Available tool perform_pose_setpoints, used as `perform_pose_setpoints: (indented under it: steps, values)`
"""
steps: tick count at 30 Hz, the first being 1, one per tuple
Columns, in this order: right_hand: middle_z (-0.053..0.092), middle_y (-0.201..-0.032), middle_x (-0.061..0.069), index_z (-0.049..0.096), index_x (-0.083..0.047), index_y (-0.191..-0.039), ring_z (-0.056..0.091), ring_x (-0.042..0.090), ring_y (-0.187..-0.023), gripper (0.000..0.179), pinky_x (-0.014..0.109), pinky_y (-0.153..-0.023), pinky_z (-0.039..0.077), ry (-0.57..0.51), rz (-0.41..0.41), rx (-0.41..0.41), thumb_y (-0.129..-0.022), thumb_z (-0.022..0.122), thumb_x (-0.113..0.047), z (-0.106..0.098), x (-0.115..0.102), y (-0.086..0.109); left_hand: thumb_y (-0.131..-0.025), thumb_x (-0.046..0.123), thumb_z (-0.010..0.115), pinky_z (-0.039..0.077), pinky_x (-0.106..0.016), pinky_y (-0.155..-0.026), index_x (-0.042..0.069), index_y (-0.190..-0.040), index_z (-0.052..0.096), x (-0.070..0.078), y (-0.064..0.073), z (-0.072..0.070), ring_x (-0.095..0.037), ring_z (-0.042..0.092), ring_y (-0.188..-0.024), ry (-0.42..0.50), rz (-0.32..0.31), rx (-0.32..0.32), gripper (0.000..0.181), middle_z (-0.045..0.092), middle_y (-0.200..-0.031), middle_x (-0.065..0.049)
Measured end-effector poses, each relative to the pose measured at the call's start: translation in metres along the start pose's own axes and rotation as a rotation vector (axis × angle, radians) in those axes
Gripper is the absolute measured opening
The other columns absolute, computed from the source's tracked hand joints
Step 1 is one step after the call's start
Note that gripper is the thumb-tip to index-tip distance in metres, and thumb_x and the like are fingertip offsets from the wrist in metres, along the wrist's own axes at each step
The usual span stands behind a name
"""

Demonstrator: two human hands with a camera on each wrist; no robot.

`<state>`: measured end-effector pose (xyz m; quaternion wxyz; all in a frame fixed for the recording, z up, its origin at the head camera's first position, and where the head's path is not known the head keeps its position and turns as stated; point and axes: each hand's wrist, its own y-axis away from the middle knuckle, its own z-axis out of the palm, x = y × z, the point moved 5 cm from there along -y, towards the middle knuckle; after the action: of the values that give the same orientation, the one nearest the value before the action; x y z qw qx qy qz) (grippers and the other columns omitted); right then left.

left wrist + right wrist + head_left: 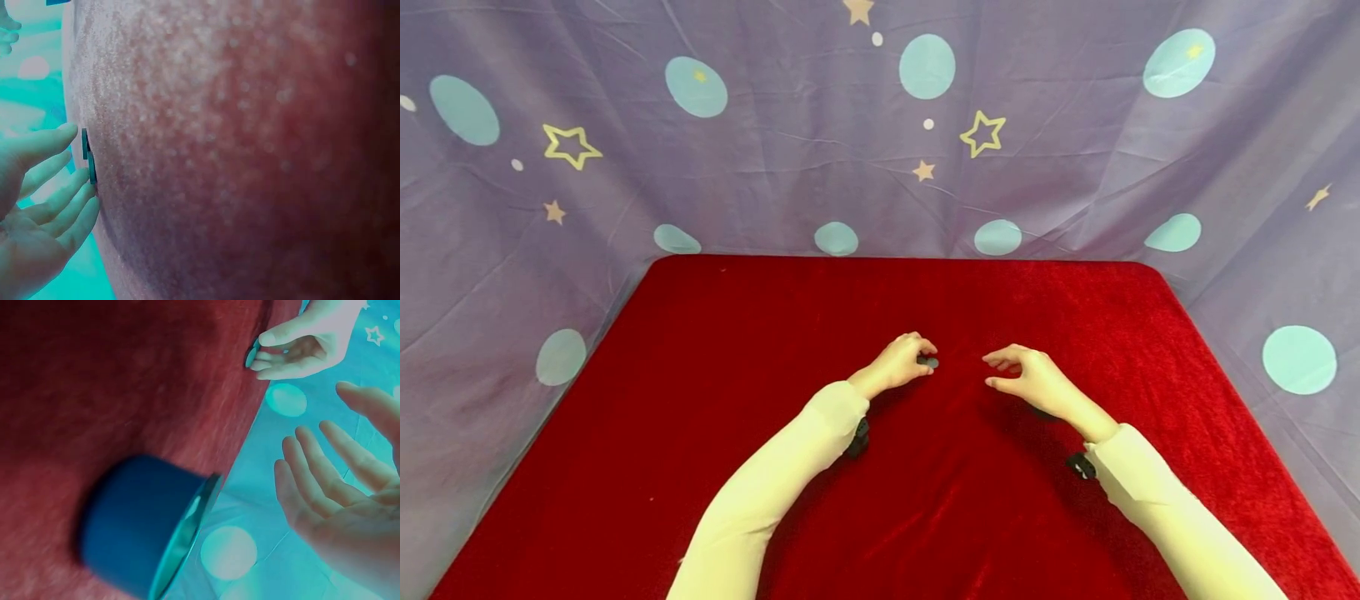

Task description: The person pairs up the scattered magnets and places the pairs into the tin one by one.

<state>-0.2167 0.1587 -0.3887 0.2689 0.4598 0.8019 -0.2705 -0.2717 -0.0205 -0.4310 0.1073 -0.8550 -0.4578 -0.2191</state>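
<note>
On the red cloth lie two small thin discs, dark and edge-on in the left wrist view, one disc partly overlapping the other disc. A grey-green disc shows between the thumb and fingers of my left hand. That hand's fingers are spread around the discs; a firm pinch is not visible. Apart from it, my right hand hovers with thumb and fingers spread and nothing between them. Beside the right hand, a dark blue cup stands upright on the cloth, mostly hidden from the head view.
The red velvet cloth covers the whole tabletop. Purple curtains with stars and pale blue spots hang behind it and along both sides. A dark wrist camera sits under the right sleeve, another wrist camera under the left.
</note>
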Motion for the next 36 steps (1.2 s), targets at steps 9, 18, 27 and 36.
perform_pose_setpoints:
  steps: [9,18,27,36]
  values:
    - [0.061,-0.098,0.015,0.062,0.000,-0.103,0.058,0.030,-0.087,0.028,0.042,-0.070,0.048,0.032,0.034,0.042,-0.078,0.066,-0.011,-0.015,0.011,0.028,-0.080,0.015,0.066,0.041,-0.030,-0.083,0.002,-0.108,0.061,-0.001,-0.002,0.003,-0.023,0.049,-0.096,-0.047,0.012,-0.012,0.032,0.056,-0.103,-0.010]
    - [0.061,-0.098,0.012,0.062,0.000,-0.105,0.059,0.029,-0.088,0.030,0.044,-0.074,0.046,0.062,0.076,0.087,-0.078,0.067,-0.013,-0.031,0.020,0.050,-0.080,0.014,0.065,0.041,-0.031,-0.081,0.004,-0.105,0.063,-0.002,-0.003,0.006,-0.023,0.048,-0.094,-0.041,0.007,-0.016,0.027,0.052,-0.102,-0.010]
    - [0.062,-0.097,0.010,0.062,-0.001,-0.104,0.058,0.029,-0.088,0.030,0.041,-0.073,0.047,0.113,0.095,0.126,-0.078,0.067,-0.015,-0.040,0.029,0.066,-0.079,0.011,0.066,0.041,-0.029,-0.080,0.002,-0.101,0.065,-0.002,-0.005,0.007,-0.020,0.050,-0.087,-0.040,0.044,0.004,0.023,0.055,-0.093,-0.008]
    - [0.062,-0.096,0.009,0.062,-0.003,-0.105,0.059,0.027,-0.085,0.032,0.025,-0.070,0.047,0.116,0.139,0.155,-0.077,0.068,-0.017,-0.046,0.037,0.074,-0.080,0.008,0.063,0.042,-0.028,-0.078,0.000,-0.101,0.064,0.002,-0.003,0.005,-0.020,0.052,-0.086,-0.041,0.062,-0.003,0.022,0.056,-0.092,-0.009]
